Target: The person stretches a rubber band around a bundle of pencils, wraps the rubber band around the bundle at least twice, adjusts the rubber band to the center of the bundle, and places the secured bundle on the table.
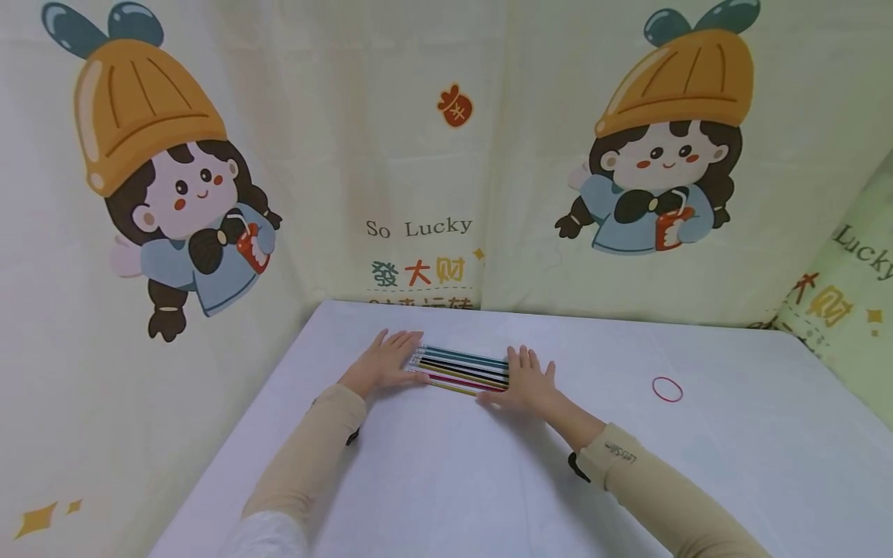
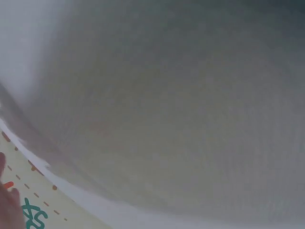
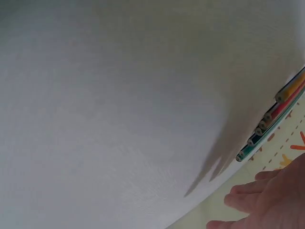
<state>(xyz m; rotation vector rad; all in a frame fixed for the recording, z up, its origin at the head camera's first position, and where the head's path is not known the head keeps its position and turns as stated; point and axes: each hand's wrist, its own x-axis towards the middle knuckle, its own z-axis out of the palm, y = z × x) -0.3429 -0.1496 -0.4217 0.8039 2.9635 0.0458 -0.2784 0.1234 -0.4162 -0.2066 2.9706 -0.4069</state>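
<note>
A row of pencils [image 1: 460, 369] lies side by side on the white table, in green, black, yellow and red. My left hand [image 1: 386, 361] is at the row's left end, its fingers extended along the tips. At the opposite end my right hand [image 1: 528, 382] has its palm side against the pencils, fingers spread and thumb toward the near side. The right wrist view shows the flat ends of several pencils [image 3: 289, 95] beside the straight fingers of the right hand [image 3: 274, 198]. Only a sliver of the left hand [image 2: 9, 207] enters the left wrist view.
A thin red loop like a rubber band [image 1: 667, 389] lies on the table [image 1: 446, 480] to the right of the right hand. Behind the table's back edge hangs a cream curtain [image 1: 537, 256] with printed cartoon figures and lettering.
</note>
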